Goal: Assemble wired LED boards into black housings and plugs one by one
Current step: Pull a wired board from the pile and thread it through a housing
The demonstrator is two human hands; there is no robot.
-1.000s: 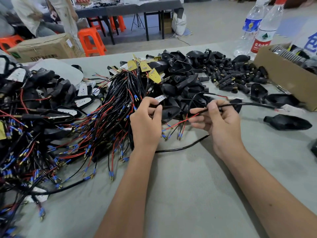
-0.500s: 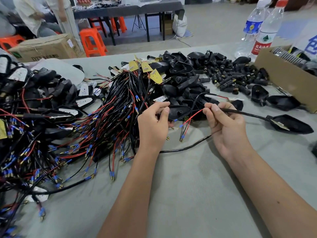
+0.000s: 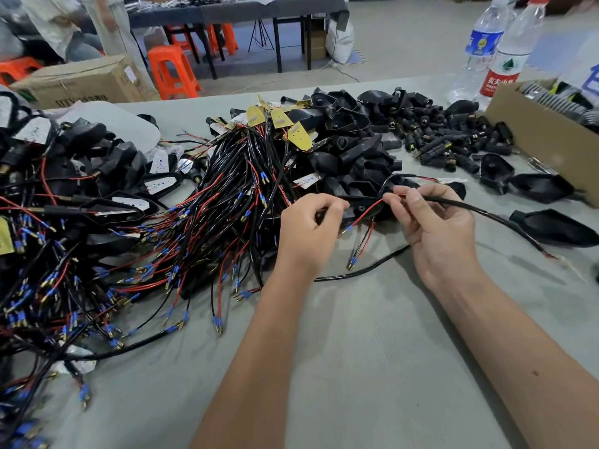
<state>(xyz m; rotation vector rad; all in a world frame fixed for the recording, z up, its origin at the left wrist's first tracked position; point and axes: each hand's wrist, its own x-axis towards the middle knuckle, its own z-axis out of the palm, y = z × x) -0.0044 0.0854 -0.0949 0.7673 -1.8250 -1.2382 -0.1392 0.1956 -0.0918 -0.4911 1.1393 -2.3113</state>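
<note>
Centrally, at twelve o'clock of both forearms, the right hand (image 3: 437,222) pinches a thin black cable (image 3: 479,210); the left hand (image 3: 308,228) curls round a black housing (image 3: 359,209); the cable looks light, floppy, best gripped on its sheath, not its fine red wires (image 3: 366,212).

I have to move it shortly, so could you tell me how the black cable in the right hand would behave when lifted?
Probably floppy: the black cable sags in a curve from the right hand toward the table. Likely light, since two fingers pinch it. Its loose red wires may snag the pile.
</note>
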